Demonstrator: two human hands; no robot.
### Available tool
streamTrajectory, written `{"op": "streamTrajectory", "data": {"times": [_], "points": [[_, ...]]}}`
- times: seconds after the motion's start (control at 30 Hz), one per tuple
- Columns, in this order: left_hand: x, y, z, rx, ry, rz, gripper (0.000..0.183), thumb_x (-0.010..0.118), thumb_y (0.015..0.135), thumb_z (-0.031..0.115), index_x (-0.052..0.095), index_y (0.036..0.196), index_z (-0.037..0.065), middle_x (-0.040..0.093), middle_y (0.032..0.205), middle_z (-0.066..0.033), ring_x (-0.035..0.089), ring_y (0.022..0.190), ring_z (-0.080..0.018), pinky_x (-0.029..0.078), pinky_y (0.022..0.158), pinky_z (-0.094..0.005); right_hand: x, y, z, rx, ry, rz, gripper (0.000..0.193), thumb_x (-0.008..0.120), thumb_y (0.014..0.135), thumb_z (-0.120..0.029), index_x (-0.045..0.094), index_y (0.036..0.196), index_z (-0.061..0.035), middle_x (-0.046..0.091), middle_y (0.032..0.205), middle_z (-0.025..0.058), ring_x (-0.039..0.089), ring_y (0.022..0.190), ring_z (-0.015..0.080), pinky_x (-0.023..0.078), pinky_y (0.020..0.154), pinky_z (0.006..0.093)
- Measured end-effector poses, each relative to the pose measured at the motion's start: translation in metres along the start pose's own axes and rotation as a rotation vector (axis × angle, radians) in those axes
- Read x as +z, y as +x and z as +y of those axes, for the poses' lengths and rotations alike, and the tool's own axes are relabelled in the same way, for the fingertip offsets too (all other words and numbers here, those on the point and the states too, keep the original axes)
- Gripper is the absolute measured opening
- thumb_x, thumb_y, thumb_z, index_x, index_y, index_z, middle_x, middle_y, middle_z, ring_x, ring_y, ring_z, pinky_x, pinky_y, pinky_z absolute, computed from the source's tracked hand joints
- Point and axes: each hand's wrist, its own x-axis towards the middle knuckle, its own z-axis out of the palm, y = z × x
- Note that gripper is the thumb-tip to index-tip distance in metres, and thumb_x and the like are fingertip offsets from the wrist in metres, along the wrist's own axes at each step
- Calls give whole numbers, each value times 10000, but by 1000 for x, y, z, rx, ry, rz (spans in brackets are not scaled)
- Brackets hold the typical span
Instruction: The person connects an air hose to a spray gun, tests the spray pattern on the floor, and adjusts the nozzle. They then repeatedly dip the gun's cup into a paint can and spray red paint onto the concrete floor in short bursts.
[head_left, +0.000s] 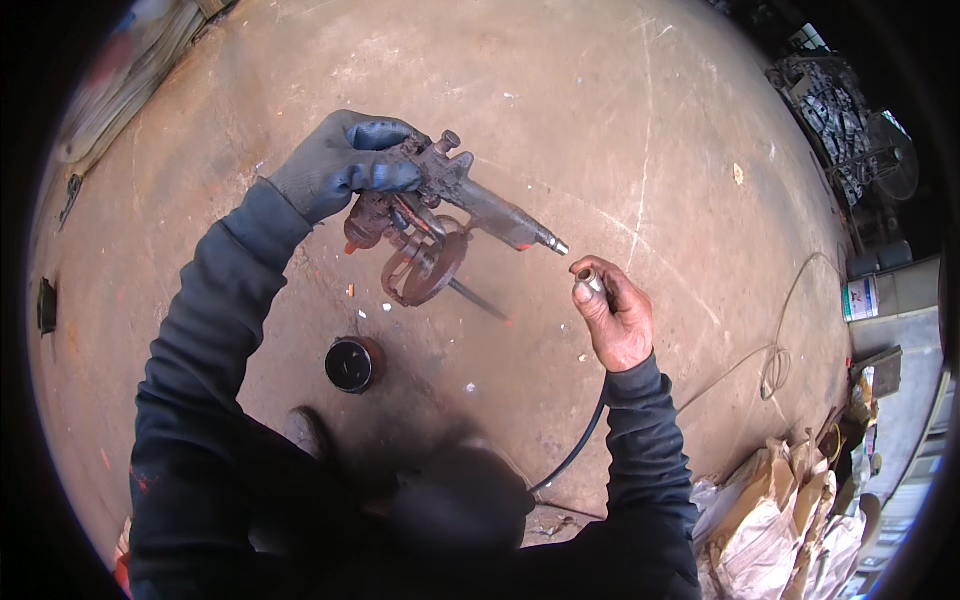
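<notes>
Gun and coupling stand unjoined. At upper centre, the gloved left hand (345,165) has its fingers clamped round the crusted, rough metal spray gun (485,205); right of centre, the bare right hand (624,325) pinches a smooth, cylindrical coupling (591,281) near the gun's shiny tip (557,247).

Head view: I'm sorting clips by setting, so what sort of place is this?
Probably a workshop, perhaps for spray painting: a crusted spray gun in the gloved left hand, a metal coupling in the bare right hand, and a stained floor.
</notes>
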Motion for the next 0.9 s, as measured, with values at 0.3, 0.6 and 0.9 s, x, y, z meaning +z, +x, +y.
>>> {"op": "streamTrajectory", "data": {"times": [0.3, 0.6, 0.9], "points": [[10, -31, -4, 16, 19, -12, 391, 818, 927, 183, 740, 1206, -79, 793, 1059, -95, 721, 953, -121, 600, 897, -300, 25, -26, -15, -68, -51, -9, 382, 838, 967, -208, 706, 1224, 41, 656, 947, 5, 555, 804, 90, 481, 733, 253], [6, -39, -9, -6, 24, -70, 392, 827, 917, 174, 738, 1208, -73, 792, 1046, -90, 720, 952, -132, 598, 898, -314, 31, -27, -18, -105, -110, -61, 340, 831, 881, -17, 722, 1200, 28, 735, 947, 99, 678, 779, 146, 557, 718, 295], [20, -51, 9, -116, 112, -195, 305, 849, 934, 173, 744, 1147, -17, 743, 912, -39, 663, 826, -78, 570, 743, -283, 35, -31, -23, -206, -166, -105, 345, 850, 914, -116, 698, 1180, 44, 663, 852, 82, 609, 690, 135, 509, 641, 283]]}}
